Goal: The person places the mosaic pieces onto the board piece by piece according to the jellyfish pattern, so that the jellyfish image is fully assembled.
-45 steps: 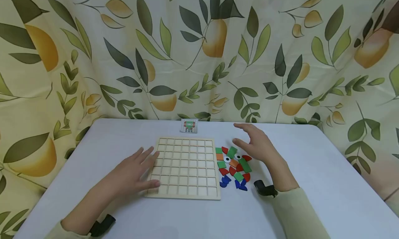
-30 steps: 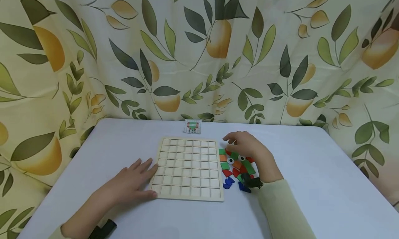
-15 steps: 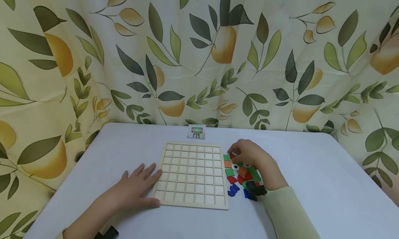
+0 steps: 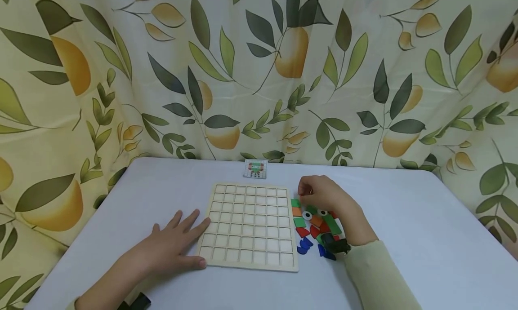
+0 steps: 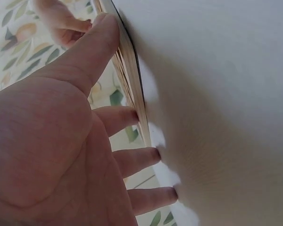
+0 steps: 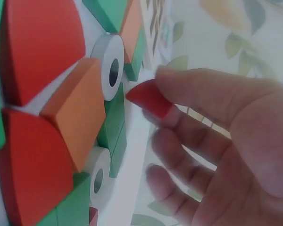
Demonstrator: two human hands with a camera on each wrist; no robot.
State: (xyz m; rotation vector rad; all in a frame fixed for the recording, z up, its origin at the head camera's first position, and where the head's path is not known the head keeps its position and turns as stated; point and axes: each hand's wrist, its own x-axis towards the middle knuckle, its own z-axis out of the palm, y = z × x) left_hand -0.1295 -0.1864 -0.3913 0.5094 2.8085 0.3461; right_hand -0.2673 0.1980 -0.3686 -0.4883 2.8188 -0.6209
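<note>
My right hand (image 4: 323, 196) pinches a red curved block (image 6: 153, 98) between thumb and fingers, just above the far end of a pile of coloured blocks. In the right wrist view, green blocks (image 6: 114, 127), an orange block (image 6: 80, 113) and white eye pieces (image 6: 107, 68) lie beside the hand. My left hand (image 4: 171, 242) has its fingers spread at the left edge of a wooden grid board (image 4: 252, 229). In the left wrist view its thumb lies on the board's edge (image 5: 132, 77), while several fingertips touch the white table.
A small picture card (image 4: 255, 169) of a figure in coloured shapes lies beyond the board. Blue pieces (image 4: 304, 245) sit at the near end of the pile. A leaf-and-fruit patterned curtain (image 4: 259, 76) hangs behind the white table (image 4: 364, 184).
My right hand came down from above the far side of the pile to its far end and took a red block, now raised slightly. The left hand stays at the board's edge.
</note>
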